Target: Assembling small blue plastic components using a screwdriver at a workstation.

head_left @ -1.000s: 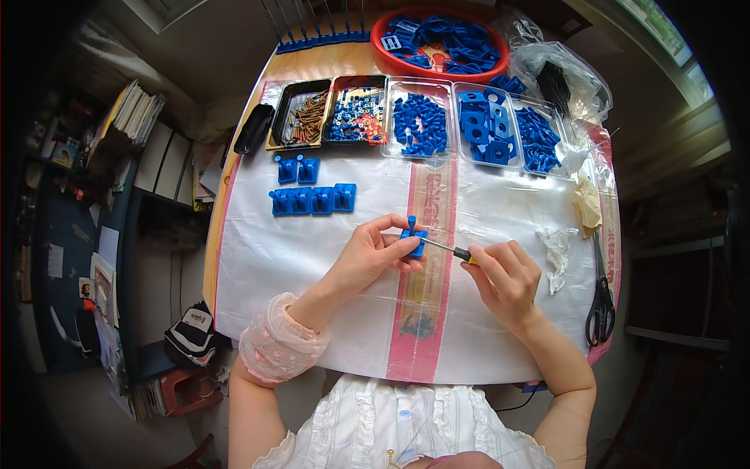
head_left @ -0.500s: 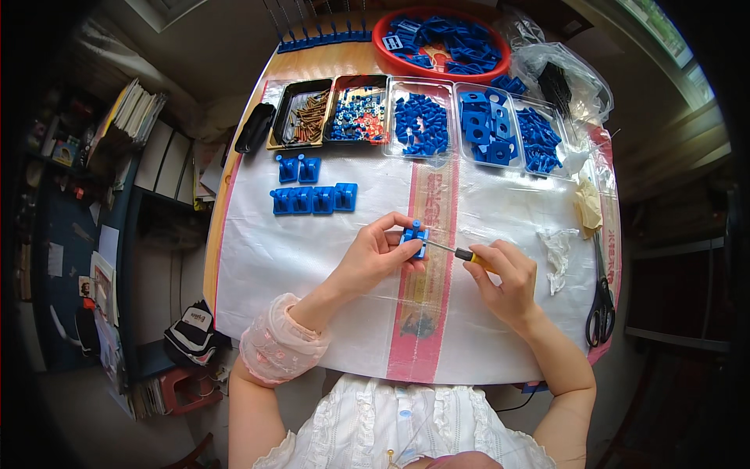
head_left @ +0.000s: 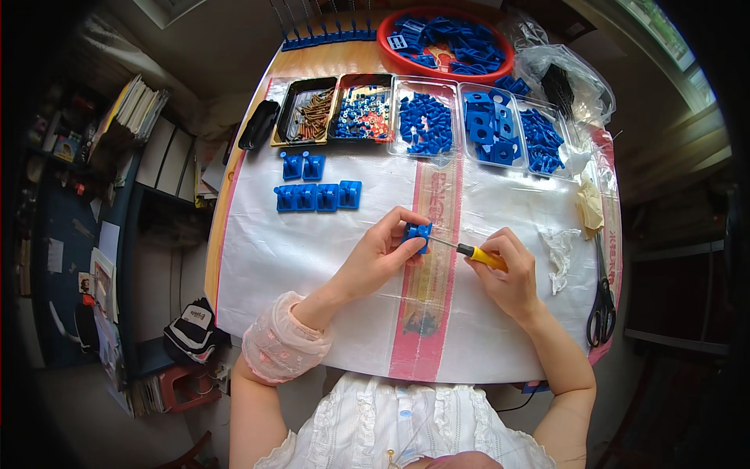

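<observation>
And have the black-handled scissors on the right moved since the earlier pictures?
No; the black-handled scissors show no visible shift in any direction, judged against the crumpled white scrap to their left.

Daylight, from window (head_left: 658, 33) beyond far right corner of table (head_left: 344, 61). White sheet (head_left: 312, 250) on top: bright. Clear plastic bag (head_left: 591, 90), far right corner: glints. Shelving (head_left: 133, 234), off left edge: dim. Fisheye distortion: table edges bowed; picture corners black.

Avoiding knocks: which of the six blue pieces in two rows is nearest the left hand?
The rightmost piece in the nearer row of four; the other five lie leftward, farther from the left hand.
</observation>
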`<state>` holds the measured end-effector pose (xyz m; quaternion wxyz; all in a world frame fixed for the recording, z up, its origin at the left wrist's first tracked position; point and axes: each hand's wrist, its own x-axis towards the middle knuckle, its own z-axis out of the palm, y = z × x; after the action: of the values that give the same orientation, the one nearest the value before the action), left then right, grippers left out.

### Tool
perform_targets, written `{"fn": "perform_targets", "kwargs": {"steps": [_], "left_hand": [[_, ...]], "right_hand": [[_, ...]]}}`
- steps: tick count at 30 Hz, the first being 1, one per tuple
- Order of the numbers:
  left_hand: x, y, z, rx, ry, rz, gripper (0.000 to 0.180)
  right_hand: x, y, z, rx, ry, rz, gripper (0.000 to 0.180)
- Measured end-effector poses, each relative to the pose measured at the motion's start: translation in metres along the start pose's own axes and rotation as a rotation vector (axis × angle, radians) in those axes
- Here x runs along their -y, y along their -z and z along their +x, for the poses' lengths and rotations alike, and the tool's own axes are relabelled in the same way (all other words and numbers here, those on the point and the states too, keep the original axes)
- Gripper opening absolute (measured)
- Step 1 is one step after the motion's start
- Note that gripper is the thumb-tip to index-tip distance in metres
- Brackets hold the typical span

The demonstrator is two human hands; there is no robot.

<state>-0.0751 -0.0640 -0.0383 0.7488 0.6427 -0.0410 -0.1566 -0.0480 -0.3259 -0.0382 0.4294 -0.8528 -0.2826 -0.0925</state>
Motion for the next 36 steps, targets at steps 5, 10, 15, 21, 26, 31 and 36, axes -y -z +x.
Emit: {"fn": "perform_targets", "kwargs": {"steps": [5,10,15,21,26,31,36], "left_hand": [[0.0066,0.0021,0.0009,0.009,-0.009,-0.072,0.024],[0.0071,0.0019,0.0013,0.004,-0.017,-0.086,0.023],[0.0061,0.0003,0.0010,-0.009,-0.005,-0.071,0.025],[0.0027,-0.0005,0.0004,-0.032,0.010,-0.053,0.025],[0.0034,-0.0007,0.0009,-0.037,0.017,-0.035,0.025],[0.0033,0.0001,-0.0001,-0.035,0.019,-0.041,0.025],[0.0029,-0.0002,0.0007,-0.051,0.011,-0.060,0.024]], "right_hand": [[0.0014,0.0045,0.0043,-0.073,0.166,-0.166,0.029],[0.0043,0.0071,0.0058,-0.096,0.242,-0.264,0.031],[0.0061,0.0088,0.0056,-0.084,0.260,-0.305,0.032],[0.0029,0.0070,0.0036,-0.060,0.221,-0.229,0.029],[0.0041,0.0071,-0.0004,0.062,0.032,-0.112,0.022],[0.0049,0.0052,-0.0009,0.095,0.002,-0.077,0.022],[0.0060,0.0017,0.0012,-0.003,0.068,0.018,0.029]]}}
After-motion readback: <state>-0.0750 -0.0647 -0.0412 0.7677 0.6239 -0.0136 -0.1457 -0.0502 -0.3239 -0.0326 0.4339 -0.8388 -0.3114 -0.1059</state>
